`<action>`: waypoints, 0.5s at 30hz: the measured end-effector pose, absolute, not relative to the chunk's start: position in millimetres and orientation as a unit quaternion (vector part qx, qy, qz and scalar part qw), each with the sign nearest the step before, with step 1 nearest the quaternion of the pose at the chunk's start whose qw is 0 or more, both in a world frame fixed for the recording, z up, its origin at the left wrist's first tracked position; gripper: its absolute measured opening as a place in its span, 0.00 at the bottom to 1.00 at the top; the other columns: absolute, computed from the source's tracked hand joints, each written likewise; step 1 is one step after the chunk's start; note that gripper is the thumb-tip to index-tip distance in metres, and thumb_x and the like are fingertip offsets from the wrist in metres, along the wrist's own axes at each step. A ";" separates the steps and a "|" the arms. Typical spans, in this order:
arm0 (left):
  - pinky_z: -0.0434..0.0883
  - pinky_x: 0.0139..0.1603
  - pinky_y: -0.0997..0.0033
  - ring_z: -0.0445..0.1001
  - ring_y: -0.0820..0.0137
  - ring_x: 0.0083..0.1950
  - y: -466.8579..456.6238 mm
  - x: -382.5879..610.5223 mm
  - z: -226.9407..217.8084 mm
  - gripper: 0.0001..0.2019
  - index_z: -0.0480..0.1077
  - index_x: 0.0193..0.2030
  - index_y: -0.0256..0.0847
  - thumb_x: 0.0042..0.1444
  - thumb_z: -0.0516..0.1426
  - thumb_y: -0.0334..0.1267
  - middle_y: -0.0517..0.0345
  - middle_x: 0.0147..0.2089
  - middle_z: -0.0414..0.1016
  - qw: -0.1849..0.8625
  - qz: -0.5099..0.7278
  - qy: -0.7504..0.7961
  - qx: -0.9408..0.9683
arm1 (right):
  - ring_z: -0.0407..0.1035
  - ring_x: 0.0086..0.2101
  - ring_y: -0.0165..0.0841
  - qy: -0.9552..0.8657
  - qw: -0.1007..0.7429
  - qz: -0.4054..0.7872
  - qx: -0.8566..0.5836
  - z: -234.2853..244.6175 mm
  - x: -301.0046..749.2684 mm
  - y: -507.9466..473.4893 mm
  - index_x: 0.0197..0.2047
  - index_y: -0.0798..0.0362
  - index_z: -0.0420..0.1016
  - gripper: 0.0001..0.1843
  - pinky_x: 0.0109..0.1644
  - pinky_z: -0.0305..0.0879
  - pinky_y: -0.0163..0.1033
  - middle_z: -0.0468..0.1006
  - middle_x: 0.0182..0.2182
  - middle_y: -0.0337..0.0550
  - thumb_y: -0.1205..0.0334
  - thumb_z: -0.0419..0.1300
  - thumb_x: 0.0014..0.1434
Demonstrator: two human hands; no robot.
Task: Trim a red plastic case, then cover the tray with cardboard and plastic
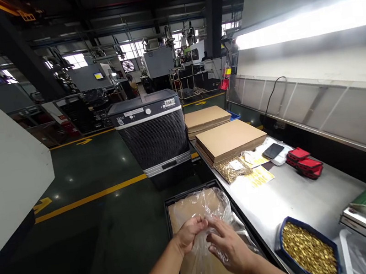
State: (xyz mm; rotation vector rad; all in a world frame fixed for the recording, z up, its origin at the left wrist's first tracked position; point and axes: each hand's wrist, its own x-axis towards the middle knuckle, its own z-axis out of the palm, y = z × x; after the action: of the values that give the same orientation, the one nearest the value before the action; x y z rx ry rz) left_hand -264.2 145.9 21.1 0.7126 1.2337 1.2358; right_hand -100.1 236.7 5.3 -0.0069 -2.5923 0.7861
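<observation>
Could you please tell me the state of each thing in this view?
Left hand, pinching the clear plastic film
Right hand, touching the film
Black tray, lined with cardboard under the film
Cardboard sheets, stacked flat on the steel table
Blue tray, full of small gold-coloured parts
Red pouches, piled and closed
</observation>
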 end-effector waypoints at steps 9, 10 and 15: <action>0.62 0.32 0.72 0.65 0.74 0.27 158.2 -277.0 25.6 0.17 0.65 0.27 0.38 0.39 0.71 0.37 0.67 0.26 0.67 0.605 0.487 0.538 0.328 | 0.53 0.63 0.43 -0.876 0.341 0.330 -0.083 -17.9 -93.1 210.2 0.46 0.50 0.71 0.14 0.62 0.65 0.50 0.49 0.64 0.51 0.59 0.46 0.67; 0.62 0.31 0.72 0.64 0.75 0.27 159.7 -276.8 27.1 0.18 0.65 0.27 0.38 0.39 0.71 0.37 0.67 0.25 0.66 0.600 0.482 0.543 0.335 | 0.53 0.63 0.43 -0.874 0.357 0.316 -0.096 -19.6 -91.5 210.4 0.46 0.49 0.72 0.12 0.61 0.66 0.50 0.49 0.64 0.51 0.62 0.48 0.66; 0.65 0.34 0.70 0.68 0.73 0.30 171.9 -267.6 25.6 0.19 0.69 0.39 0.37 0.51 0.64 0.52 0.61 0.31 0.70 0.557 0.444 0.597 0.368 | 0.54 0.62 0.45 -0.875 0.383 0.271 -0.117 -18.4 -88.0 219.7 0.44 0.49 0.74 0.12 0.59 0.68 0.51 0.52 0.64 0.50 0.71 0.54 0.61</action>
State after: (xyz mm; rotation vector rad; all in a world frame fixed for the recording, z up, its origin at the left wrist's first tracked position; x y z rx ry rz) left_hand -267.6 171.9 25.6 0.8691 1.4090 1.0479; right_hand -88.0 219.7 -18.4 -0.2985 -2.2324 0.6902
